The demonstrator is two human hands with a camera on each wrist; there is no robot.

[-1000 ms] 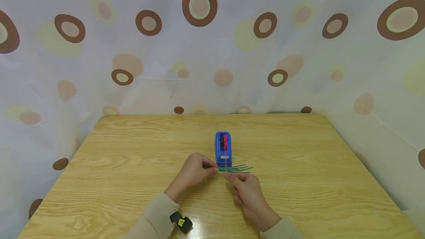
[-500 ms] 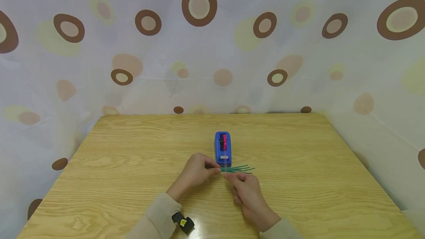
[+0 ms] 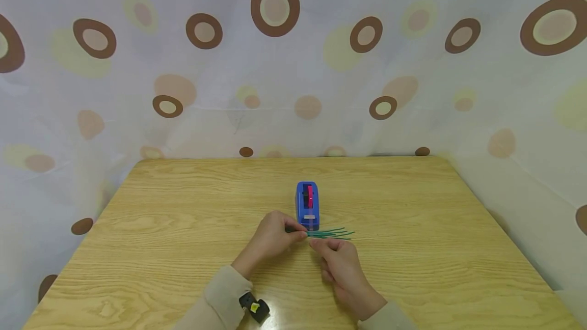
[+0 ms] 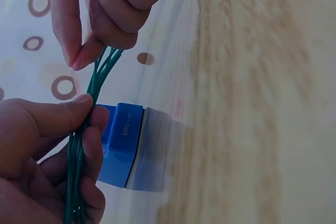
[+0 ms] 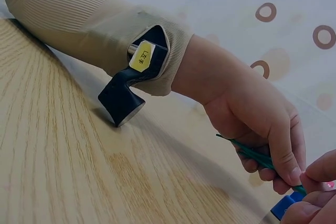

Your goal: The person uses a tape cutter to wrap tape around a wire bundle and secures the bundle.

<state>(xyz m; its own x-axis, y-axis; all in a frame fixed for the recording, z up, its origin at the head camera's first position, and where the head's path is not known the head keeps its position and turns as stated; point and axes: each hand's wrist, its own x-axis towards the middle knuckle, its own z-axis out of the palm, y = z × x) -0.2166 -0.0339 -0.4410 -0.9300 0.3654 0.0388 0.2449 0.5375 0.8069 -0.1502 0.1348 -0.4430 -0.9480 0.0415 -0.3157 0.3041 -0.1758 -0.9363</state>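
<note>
My left hand [image 3: 271, 237] grips a bundle of thin green wire-like strands [image 3: 331, 234] between thumb and fingers; their loose ends fan out to the right. In the left wrist view the rest of the bundle [image 4: 74, 156] runs down through the palm. Just beyond the hands stands a blue tape dispenser [image 3: 300, 210] with a pink core. From its front, a strip of clear tape [image 3: 311, 225] stretches toward me, across the strands. The right hand [image 3: 343, 265] pinches the tape's end with thumb and forefinger, close to the left fingertips.
A wooden table [image 3: 206, 192] lies under everything, with a dotted curtain [image 3: 275, 75] along its back and sides. A black wrist camera [image 3: 255, 308] is strapped on the left sleeve, hanging close over the tabletop.
My left hand has slid slightly to the right with the green strands, nearer the right fingertips. The right hand and the dispenser have barely moved.
</note>
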